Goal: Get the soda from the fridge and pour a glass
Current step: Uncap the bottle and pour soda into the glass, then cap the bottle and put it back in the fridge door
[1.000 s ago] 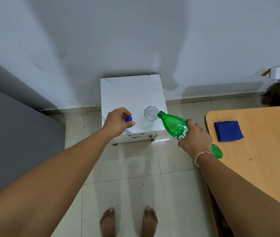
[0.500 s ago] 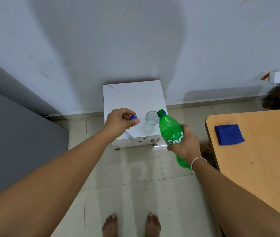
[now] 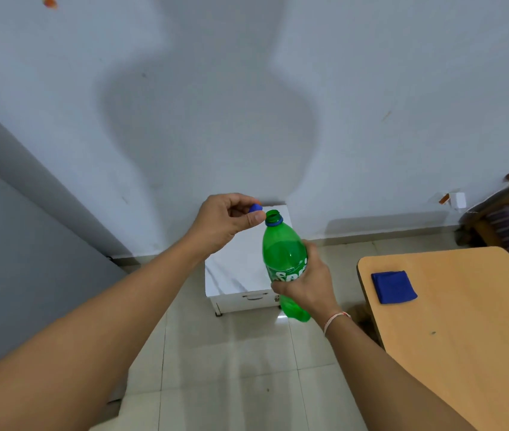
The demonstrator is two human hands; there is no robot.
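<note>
Here the capping step looks to be in hand: the green plastic soda bottle (image 3: 285, 259) stands nearly upright in the air, its threaded mouth open, and the small blue screw cap (image 3: 255, 208) sits just beside that mouth, up and to its left. The glass does not show from this angle, so how much has been poured cannot be told. The next move, as I judge it, calls for bringing the cap squarely over the bottle's mouth and turning it down while the other hand keeps the bottle from twisting.

The left hand (image 3: 227, 222) reaches forward on a long, nearly straight arm, its thumb and fingertips pinched together on the cap. The right hand (image 3: 304, 283) is wrapped firmly around the bottle's labelled middle, wrist bent, a thin thread band at the wrist. Behind and below the bottle stands a white marble-patterned cabinet (image 3: 234, 275); to the bottle's right lies a folded blue cloth (image 3: 393, 287) on a tan wooden table (image 3: 464, 337).
</note>
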